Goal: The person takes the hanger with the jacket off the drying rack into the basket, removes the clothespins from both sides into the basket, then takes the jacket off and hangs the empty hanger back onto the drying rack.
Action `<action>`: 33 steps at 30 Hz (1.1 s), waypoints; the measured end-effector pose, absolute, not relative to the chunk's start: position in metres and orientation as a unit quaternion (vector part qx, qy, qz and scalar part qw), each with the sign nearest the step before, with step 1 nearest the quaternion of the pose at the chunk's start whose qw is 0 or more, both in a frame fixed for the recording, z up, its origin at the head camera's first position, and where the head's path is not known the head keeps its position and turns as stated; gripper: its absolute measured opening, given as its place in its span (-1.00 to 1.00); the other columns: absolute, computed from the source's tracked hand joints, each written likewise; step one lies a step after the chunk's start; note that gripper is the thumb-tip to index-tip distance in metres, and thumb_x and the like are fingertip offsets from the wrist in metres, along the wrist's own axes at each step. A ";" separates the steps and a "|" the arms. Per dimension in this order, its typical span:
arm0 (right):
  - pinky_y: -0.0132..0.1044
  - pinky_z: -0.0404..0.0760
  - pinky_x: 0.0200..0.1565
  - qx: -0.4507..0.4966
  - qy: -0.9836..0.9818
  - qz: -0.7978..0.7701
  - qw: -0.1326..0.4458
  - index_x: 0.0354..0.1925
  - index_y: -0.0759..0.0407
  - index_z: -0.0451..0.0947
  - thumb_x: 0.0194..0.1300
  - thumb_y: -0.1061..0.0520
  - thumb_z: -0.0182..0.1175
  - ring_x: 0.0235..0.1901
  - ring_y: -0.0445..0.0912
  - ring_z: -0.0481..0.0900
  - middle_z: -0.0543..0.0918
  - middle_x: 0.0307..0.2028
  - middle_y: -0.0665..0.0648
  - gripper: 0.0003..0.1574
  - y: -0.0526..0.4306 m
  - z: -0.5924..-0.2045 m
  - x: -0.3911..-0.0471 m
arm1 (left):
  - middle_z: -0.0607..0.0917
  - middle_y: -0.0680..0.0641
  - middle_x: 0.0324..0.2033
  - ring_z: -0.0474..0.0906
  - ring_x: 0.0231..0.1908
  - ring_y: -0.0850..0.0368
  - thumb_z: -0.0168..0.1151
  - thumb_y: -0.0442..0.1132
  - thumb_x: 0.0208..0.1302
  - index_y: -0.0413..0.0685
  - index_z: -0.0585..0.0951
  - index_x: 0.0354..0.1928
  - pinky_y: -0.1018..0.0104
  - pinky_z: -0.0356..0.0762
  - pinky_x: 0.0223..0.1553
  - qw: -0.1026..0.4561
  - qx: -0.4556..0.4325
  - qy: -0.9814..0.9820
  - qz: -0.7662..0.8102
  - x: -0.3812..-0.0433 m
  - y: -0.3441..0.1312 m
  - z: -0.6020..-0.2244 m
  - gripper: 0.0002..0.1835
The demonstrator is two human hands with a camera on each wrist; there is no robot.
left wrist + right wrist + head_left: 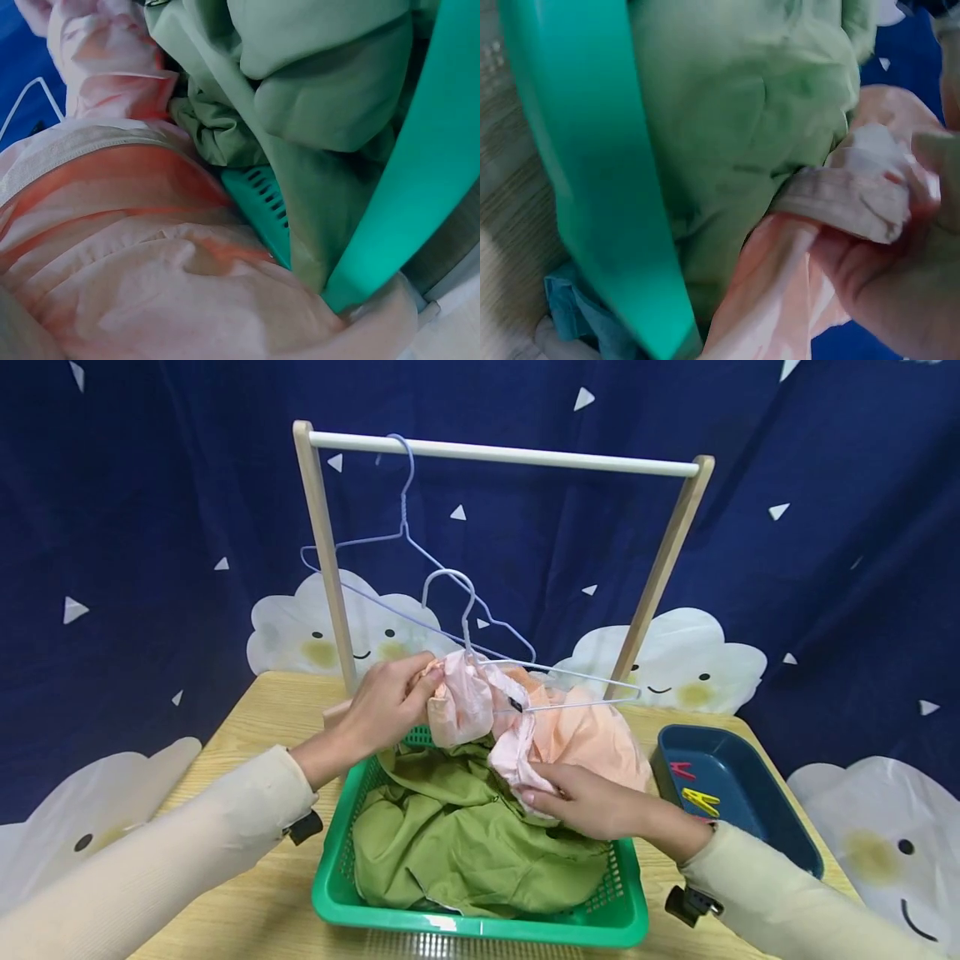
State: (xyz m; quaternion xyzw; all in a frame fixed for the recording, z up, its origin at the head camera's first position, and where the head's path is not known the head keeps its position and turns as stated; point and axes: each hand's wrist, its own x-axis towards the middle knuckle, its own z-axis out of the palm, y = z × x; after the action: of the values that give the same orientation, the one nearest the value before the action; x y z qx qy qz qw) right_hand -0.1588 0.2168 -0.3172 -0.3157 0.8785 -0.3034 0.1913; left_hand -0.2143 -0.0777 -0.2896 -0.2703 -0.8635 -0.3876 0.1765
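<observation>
A pale pink shirt (592, 735) is held up over the back of the green basket, with a dark label at its neck. My left hand (386, 697) grips the shirt's left side, right beside the neck of a white wire hanger (468, 627). One arm of that hanger runs into the cloth; the other sticks out to the right, above the shirt. My right hand (592, 797) pinches the shirt's light edge between thumb and fingers, and this edge (847, 202) shows closely in the right wrist view. Pink cloth (165, 277) fills the left wrist view, hiding the left hand there.
A green garment (480, 835) lies bunched in the green basket (480, 928). Behind stands a rack with a white rail (525, 456), where a lilac hanger (405, 518) hangs at the left. At right, a dark blue tray (757, 777) holds red and yellow clothespins (701, 802).
</observation>
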 end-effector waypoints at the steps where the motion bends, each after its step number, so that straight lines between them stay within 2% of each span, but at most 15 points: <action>1: -0.31 0.52 -0.03 -0.315 0.883 -0.280 0.206 0.21 0.19 0.48 0.59 -0.12 0.00 -0.17 -0.25 0.55 0.59 -0.28 -0.04 -0.51 0.214 -0.318 -0.157 | 0.34 0.07 -0.69 0.30 -0.61 0.16 0.05 -0.18 0.53 -0.02 0.46 -0.46 0.30 0.24 -0.55 0.177 -0.273 -0.864 -0.385 -0.214 -0.077 -0.290 -0.70; 4: -0.16 0.51 0.22 -0.310 0.892 -0.222 0.243 0.38 0.20 0.33 0.51 -0.29 0.05 0.14 -0.17 0.53 0.64 0.00 0.02 -0.24 0.207 -0.321 -0.152 | 0.33 0.09 -0.70 0.31 -0.61 0.16 0.06 -0.18 0.52 -0.02 0.46 -0.45 0.30 0.26 -0.55 0.175 -0.280 -0.865 -0.377 -0.214 -0.076 -0.293 -0.71; 5: -0.10 0.46 0.31 -0.307 0.892 -0.209 0.257 0.47 0.24 0.21 0.48 -0.32 0.07 0.26 -0.13 0.48 0.61 0.15 0.09 -0.10 0.205 -0.323 -0.150 | 0.33 0.09 -0.70 0.32 -0.61 0.17 0.06 -0.18 0.52 -0.02 0.46 -0.45 0.30 0.27 -0.55 0.172 -0.281 -0.867 -0.374 -0.214 -0.076 -0.294 -0.71; 7: 0.00 0.30 0.45 -0.302 0.892 -0.185 0.280 0.56 0.29 -0.01 0.42 -0.39 0.10 0.46 -0.04 0.26 0.34 0.46 0.20 0.13 0.201 -0.326 -0.148 | 0.34 0.09 -0.69 0.34 -0.59 0.17 0.07 -0.18 0.51 0.00 0.46 -0.46 0.29 0.29 -0.52 0.166 -0.281 -0.871 -0.368 -0.213 -0.075 -0.296 -0.71; 8: 0.01 0.22 0.50 -0.299 0.891 -0.176 0.291 0.58 0.31 -0.11 0.39 -0.43 0.11 0.53 -0.01 0.14 0.16 0.55 0.24 0.23 0.199 -0.327 -0.148 | 0.35 0.09 -0.68 0.34 -0.59 0.16 0.07 -0.18 0.51 0.00 0.45 -0.46 0.29 0.30 -0.51 0.162 -0.280 -0.873 -0.365 -0.213 -0.075 -0.297 -0.71; 11: 0.00 0.06 0.56 -0.305 0.888 -0.145 0.312 0.57 0.37 -0.44 0.32 -0.53 0.09 0.60 0.05 -0.12 -0.22 0.61 0.34 0.48 0.197 -0.336 -0.148 | 0.38 0.08 -0.66 0.36 -0.56 0.15 0.06 -0.17 0.52 0.01 0.46 -0.45 0.28 0.33 -0.47 0.153 -0.282 -0.879 -0.354 -0.212 -0.073 -0.300 -0.72; 13: -0.03 0.06 0.56 -0.310 0.888 -0.119 0.318 0.56 0.38 -0.48 0.27 -0.60 0.08 0.60 0.07 -0.15 -0.27 0.60 0.37 0.55 0.196 -0.341 -0.148 | 0.40 0.07 -0.64 0.37 -0.55 0.15 0.06 -0.16 0.52 0.02 0.48 -0.43 0.27 0.35 -0.44 0.150 -0.285 -0.881 -0.346 -0.212 -0.072 -0.301 -0.73; 17: -0.08 0.07 0.56 -0.291 0.889 -0.078 0.344 0.59 0.30 -0.42 0.23 -0.63 0.08 0.61 0.03 -0.16 -0.29 0.62 0.31 0.55 0.193 -0.342 -0.147 | 0.40 0.07 -0.64 0.36 -0.55 0.17 0.06 -0.15 0.52 0.03 0.47 -0.44 0.28 0.36 -0.44 0.144 -0.291 -0.885 -0.335 -0.211 -0.071 -0.303 -0.72; 21: -0.10 0.06 0.57 -0.257 0.889 -0.055 0.375 0.60 0.26 -0.33 0.24 -0.56 0.17 0.61 -0.03 -0.16 -0.27 0.63 0.24 0.49 0.187 -0.332 -0.144 | 0.37 0.08 -0.65 0.32 -0.57 0.18 0.06 -0.15 0.53 0.04 0.43 -0.47 0.30 0.32 -0.47 0.135 -0.292 -0.887 -0.332 -0.210 -0.071 -0.304 -0.69; 24: -0.09 0.07 0.56 -0.256 0.889 -0.066 0.373 0.61 0.24 -0.28 0.27 -0.50 0.20 0.61 -0.03 -0.15 -0.22 0.63 0.23 0.42 0.188 -0.328 -0.146 | 0.38 0.09 -0.65 0.34 -0.57 0.18 0.07 -0.15 0.52 0.04 0.45 -0.46 0.30 0.34 -0.46 0.136 -0.290 -0.888 -0.331 -0.209 -0.070 -0.305 -0.71; 27: -0.05 0.10 0.56 -0.270 0.893 -0.099 0.347 0.60 0.23 -0.14 0.30 -0.44 0.21 0.60 -0.02 -0.09 -0.12 0.62 0.23 0.31 0.194 -0.321 -0.148 | 0.42 0.09 -0.64 0.38 -0.55 0.17 0.07 -0.15 0.52 0.04 0.50 -0.42 0.28 0.37 -0.44 0.136 -0.286 -0.889 -0.332 -0.208 -0.070 -0.305 -0.74; 29: -0.03 0.19 0.52 -0.283 0.896 -0.118 0.321 0.58 0.24 -0.03 0.32 -0.43 0.21 0.58 -0.01 0.02 -0.03 0.60 0.25 0.24 0.199 -0.313 -0.148 | 0.44 0.09 -0.64 0.40 -0.54 0.16 0.07 -0.14 0.52 0.04 0.53 -0.39 0.27 0.39 -0.43 0.136 -0.285 -0.890 -0.330 -0.208 -0.070 -0.304 -0.76; 31: -0.07 0.39 0.37 -0.294 0.902 -0.121 0.293 0.51 0.22 0.19 0.32 -0.44 0.19 0.45 -0.02 0.30 0.09 0.58 0.26 0.11 0.204 -0.305 -0.148 | 0.45 0.09 -0.63 0.41 -0.53 0.15 0.06 -0.14 0.52 0.04 0.56 -0.35 0.26 0.41 -0.41 0.134 -0.284 -0.890 -0.332 -0.207 -0.070 -0.304 -0.78; 33: -0.08 0.50 0.21 -0.304 0.908 -0.117 0.265 0.42 0.12 0.34 0.33 -0.47 0.16 0.33 -0.06 0.44 0.20 0.54 0.24 -0.02 0.209 -0.295 -0.145 | 0.46 0.08 -0.63 0.42 -0.52 0.15 0.06 -0.14 0.51 0.04 0.56 -0.34 0.26 0.42 -0.40 0.133 -0.284 -0.889 -0.333 -0.207 -0.071 -0.304 -0.78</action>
State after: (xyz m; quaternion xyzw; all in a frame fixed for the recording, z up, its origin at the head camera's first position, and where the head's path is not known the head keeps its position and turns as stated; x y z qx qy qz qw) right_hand -0.1453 0.2089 -0.2949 -0.3036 0.9077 -0.1169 0.2650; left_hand -0.2069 -0.0708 -0.3037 -0.2837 -0.8893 -0.3333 0.1328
